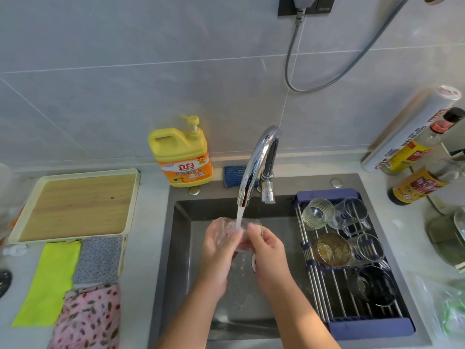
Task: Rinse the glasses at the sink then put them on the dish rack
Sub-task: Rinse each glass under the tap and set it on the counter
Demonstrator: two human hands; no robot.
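Over the dark sink (181, 248) both my hands hold one clear glass (232, 226) under the stream running from the chrome faucet (256, 162). My left hand (219, 250) cups the glass from the left. My right hand (264, 253) grips it from the right, fingers curled around its side. The dish rack (324, 283) spans the right part of the sink. On it lie a ribbed clear glass (317, 213), clear handled cups (352, 210), an amber glass (332, 249) and a dark glass (375, 285).
A yellow dish soap bottle (182, 153) and a blue sponge (234, 176) stand behind the sink. At left lie a wooden tray (78, 205) and folded cloths (70, 273). Sauce bottles (415, 177) and a wrap roll (412, 127) stand at right.
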